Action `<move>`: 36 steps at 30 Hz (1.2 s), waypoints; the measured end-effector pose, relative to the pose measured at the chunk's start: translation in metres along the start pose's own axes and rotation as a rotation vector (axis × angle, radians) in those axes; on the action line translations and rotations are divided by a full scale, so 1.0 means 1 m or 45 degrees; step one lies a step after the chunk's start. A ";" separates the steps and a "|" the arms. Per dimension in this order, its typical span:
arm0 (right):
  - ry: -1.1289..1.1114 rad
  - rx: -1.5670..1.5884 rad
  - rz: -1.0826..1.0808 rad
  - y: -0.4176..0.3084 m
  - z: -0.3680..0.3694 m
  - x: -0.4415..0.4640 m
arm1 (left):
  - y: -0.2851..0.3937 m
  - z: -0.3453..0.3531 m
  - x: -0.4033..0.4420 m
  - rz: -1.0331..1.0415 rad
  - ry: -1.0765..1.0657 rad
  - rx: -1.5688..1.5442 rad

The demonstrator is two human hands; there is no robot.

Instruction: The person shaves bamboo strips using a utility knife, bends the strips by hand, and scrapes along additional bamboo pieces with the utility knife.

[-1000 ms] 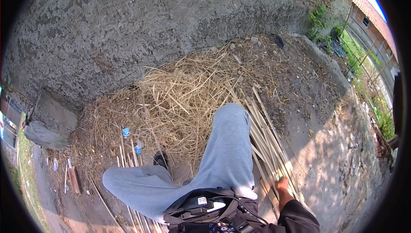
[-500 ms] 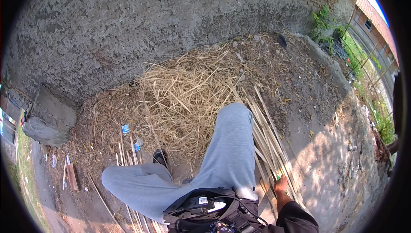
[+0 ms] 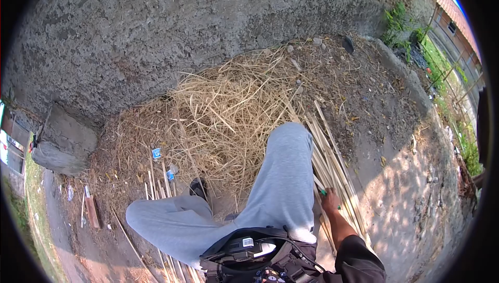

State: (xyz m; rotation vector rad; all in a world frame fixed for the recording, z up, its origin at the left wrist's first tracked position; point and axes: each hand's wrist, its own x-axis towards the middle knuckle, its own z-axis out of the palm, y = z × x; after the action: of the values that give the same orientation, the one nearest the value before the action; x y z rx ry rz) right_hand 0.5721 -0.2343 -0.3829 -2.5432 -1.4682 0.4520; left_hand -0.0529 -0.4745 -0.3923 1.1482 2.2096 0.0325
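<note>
So the right hand (image 3: 330, 203) is down on the long pale strips (image 3: 339, 175), just outside the grey-trousered knee (image 3: 289, 148). Fingers look bent near something small and green (image 3: 323, 192), but can't tell if they're gripping; left hand's out of frame. Loads of bare dirt (image 3: 377, 200) to the right, while a rough, pitted wall (image 3: 218, 17) edges the far side. Tangled, curly straw-coloured shavings (image 3: 223, 111) heap against it.
</note>
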 end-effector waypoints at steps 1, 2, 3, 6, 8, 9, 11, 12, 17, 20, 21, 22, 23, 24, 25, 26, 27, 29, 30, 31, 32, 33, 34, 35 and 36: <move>-0.048 -0.011 0.130 -0.010 -0.007 0.003 | -0.001 0.000 0.000 -0.001 -0.001 -0.006; -0.052 -0.009 0.127 -0.009 -0.004 0.006 | -0.001 0.000 -0.001 -0.003 0.003 -0.004; -0.048 -0.024 0.171 -0.004 0.001 0.011 | -0.001 0.000 -0.001 -0.008 0.001 -0.006; -0.100 -0.060 0.190 -0.007 -0.006 0.012 | -0.001 0.002 -0.001 -0.013 0.005 -0.009; -0.001 -0.144 -0.099 -0.007 -0.005 0.012 | -0.003 0.002 -0.002 -0.017 0.007 -0.008; -0.005 -0.142 -0.100 -0.008 0.000 0.015 | -0.003 0.001 -0.002 -0.018 0.006 -0.006; 0.006 -0.008 -0.121 -0.010 0.006 0.021 | -0.004 0.003 -0.006 -0.022 0.002 -0.005; 0.001 -0.011 -0.121 -0.012 0.008 0.022 | -0.005 0.003 -0.007 -0.023 0.001 -0.006; -0.120 -0.152 0.077 -0.023 0.018 0.048 | -0.005 0.005 -0.009 -0.031 0.004 -0.015; -0.182 -0.205 0.044 -0.030 0.007 0.050 | -0.005 0.005 -0.009 -0.034 0.007 -0.021; -0.206 -0.202 0.077 -0.033 -0.004 0.049 | -0.006 0.007 -0.007 -0.035 0.008 -0.026; -0.196 -0.207 0.072 -0.033 -0.017 0.047 | -0.007 0.009 -0.008 -0.035 0.012 -0.033; -0.197 -0.122 0.089 -0.034 -0.030 0.044 | -0.006 0.011 -0.006 -0.039 0.012 -0.044; -0.199 -0.039 0.106 -0.024 -0.028 0.045 | -0.006 0.014 -0.006 -0.040 0.015 -0.049; -0.041 0.082 -0.046 -0.013 -0.026 0.045 | -0.006 0.016 -0.006 -0.040 0.014 -0.056; -0.035 0.074 -0.052 -0.002 -0.031 0.048 | -0.006 0.018 -0.006 -0.042 0.015 -0.062; -0.177 0.104 -0.086 0.005 -0.036 0.050 | -0.007 0.019 -0.005 -0.045 0.017 -0.066; -0.400 0.078 -0.126 -0.006 -0.068 0.044 | -0.009 0.021 -0.004 -0.039 0.018 -0.068; -0.395 0.076 -0.128 -0.008 -0.087 0.040 | -0.010 0.021 -0.003 -0.035 0.021 -0.070; -0.465 0.260 -0.128 -0.007 -0.101 0.037 | -0.012 0.021 -0.002 -0.032 0.026 -0.075; -0.534 0.446 -0.129 -0.007 -0.110 0.038 | -0.013 0.021 -0.001 -0.030 0.029 -0.077; -0.411 0.510 -0.184 -0.007 -0.119 0.037 | -0.015 0.021 0.000 -0.025 0.031 -0.076; -0.407 0.481 -0.144 -0.003 -0.132 0.038 | -0.017 0.023 0.000 -0.019 0.032 -0.075; -0.444 0.480 -0.125 -0.011 -0.155 0.037 | -0.019 0.022 0.000 -0.016 0.038 -0.076; -0.483 0.479 -0.104 -0.021 -0.178 0.036 | -0.022 0.023 0.000 -0.009 0.041 -0.076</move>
State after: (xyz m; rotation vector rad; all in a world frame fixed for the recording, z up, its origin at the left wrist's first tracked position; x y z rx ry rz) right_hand 0.6330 -0.1918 -0.2160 -2.1716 -1.4237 1.1287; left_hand -0.0562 -0.4943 -0.4173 1.1147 2.2257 0.1141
